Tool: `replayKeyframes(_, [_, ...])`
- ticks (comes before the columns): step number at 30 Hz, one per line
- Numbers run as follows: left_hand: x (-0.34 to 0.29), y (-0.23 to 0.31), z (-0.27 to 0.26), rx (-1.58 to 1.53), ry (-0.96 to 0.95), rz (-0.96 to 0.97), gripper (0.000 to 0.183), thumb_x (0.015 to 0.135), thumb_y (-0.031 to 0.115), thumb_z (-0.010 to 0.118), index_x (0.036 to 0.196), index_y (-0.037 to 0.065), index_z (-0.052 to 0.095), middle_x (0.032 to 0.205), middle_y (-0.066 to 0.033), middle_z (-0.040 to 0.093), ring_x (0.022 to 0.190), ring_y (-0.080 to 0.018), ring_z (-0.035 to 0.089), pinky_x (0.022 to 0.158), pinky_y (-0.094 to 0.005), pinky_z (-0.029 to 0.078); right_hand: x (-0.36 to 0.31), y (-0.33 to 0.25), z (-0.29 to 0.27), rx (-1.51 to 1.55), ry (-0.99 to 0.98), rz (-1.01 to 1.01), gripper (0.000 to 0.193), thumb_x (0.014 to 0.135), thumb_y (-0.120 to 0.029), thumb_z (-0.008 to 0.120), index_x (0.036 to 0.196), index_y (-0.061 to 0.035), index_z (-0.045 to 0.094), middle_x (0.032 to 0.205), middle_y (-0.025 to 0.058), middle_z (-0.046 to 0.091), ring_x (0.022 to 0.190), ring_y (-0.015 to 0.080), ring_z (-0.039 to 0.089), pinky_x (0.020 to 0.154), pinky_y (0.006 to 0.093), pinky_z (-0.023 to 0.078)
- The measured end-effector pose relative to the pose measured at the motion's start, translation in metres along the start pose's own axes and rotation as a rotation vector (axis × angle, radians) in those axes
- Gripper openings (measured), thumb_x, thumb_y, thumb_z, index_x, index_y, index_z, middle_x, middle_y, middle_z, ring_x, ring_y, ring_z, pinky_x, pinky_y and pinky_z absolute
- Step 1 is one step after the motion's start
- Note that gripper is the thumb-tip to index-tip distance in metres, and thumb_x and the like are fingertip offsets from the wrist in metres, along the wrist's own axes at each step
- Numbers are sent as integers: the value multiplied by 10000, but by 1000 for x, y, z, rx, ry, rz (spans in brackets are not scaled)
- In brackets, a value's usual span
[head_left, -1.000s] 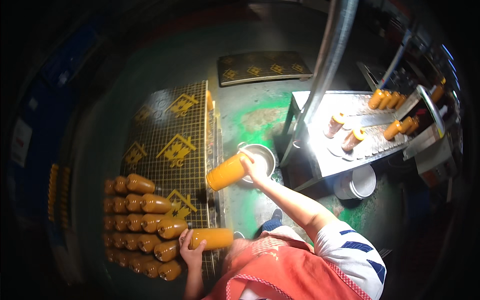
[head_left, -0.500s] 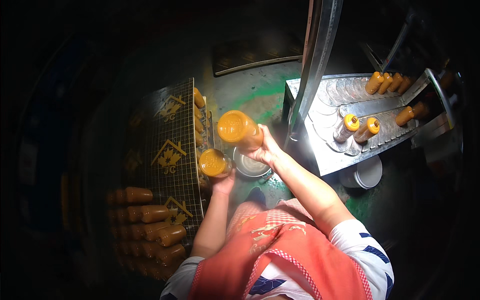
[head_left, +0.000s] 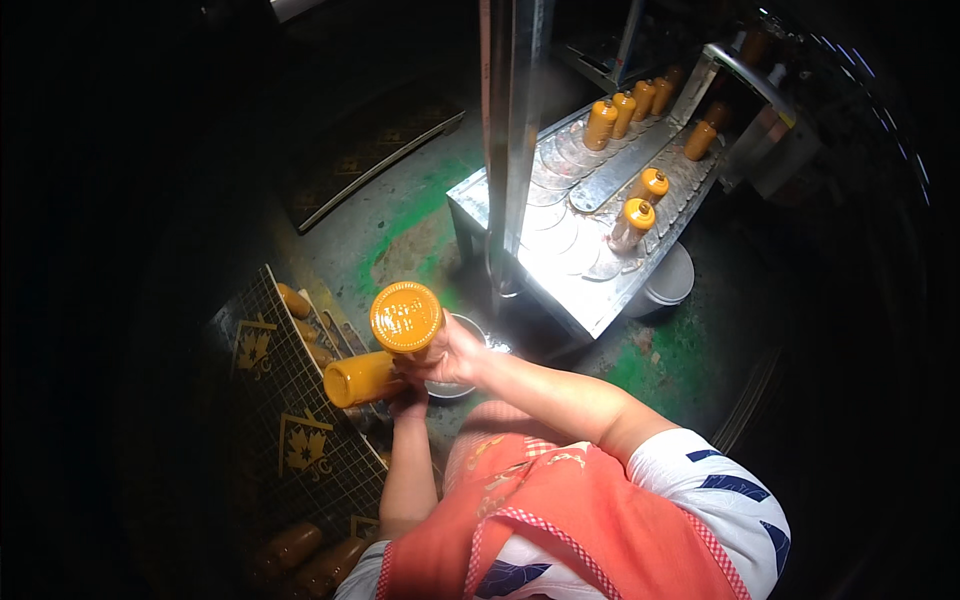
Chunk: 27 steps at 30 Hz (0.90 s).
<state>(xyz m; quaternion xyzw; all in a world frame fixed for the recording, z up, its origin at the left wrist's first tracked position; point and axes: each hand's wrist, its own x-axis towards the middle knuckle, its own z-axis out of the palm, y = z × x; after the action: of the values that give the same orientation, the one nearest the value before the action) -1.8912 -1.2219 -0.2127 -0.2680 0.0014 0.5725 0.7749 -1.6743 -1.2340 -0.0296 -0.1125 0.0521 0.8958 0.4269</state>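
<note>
My right hand (head_left: 455, 352) is closed round an orange-coated bottle (head_left: 407, 316), its round embossed base turned up toward me. Just below it, my left hand (head_left: 408, 402) grips a second orange bottle (head_left: 362, 379), tilted sideways with its base to the left. The two bottles are close together, and whether they touch I cannot tell. Their necks are hidden by my hands, and my left fingers are partly covered. Beneath my right hand, a pale round basin (head_left: 452, 389) sits partly hidden on the floor.
At the upper right stands a metal conveyor table (head_left: 560, 290) with several orange bottles (head_left: 632, 224) upright on it. A metal post (head_left: 512, 150) rises before it; a white bucket (head_left: 668, 283) stands beside it. At left, a dark patterned board (head_left: 300, 400) has several bottles (head_left: 292, 545) around it.
My view has turned, so the conveyor and board sit farther left. My hands have come closer together, and the left bottle has tipped from base-toward-me to sideways.
</note>
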Motion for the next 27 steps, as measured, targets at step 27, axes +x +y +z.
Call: replayKeyframes(27, [93,-199,-25,1228,44,-213,557,1001,513,405,1303,84,592,1128,-229,662,1010,-359,649,912,-472,530,-420,-329,-242,-192,1028,-1512,397,988,-414,524,1316,-206,610,1191,48,632,1157,238,592,931,452,505])
